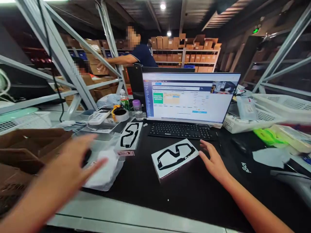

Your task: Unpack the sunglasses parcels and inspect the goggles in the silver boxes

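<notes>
In the head view I count two white boxes with a black looped drawing: the centre box point(173, 158) and the second box point(130, 137), further left. My right hand point(213, 160) is open, with the fingertips just beside the centre box's right edge. My left hand point(73, 165), blurred, is open above a white plastic bag point(105, 174). The box writing is too small to read. The black mat point(245, 167) at lower right shows white letters, perhaps "logi".

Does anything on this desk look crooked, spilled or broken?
Nothing spilled or broken. The white box by the right hand lies skewed to the keyboard; a crumpled plastic bag sits by the left hand.
</notes>
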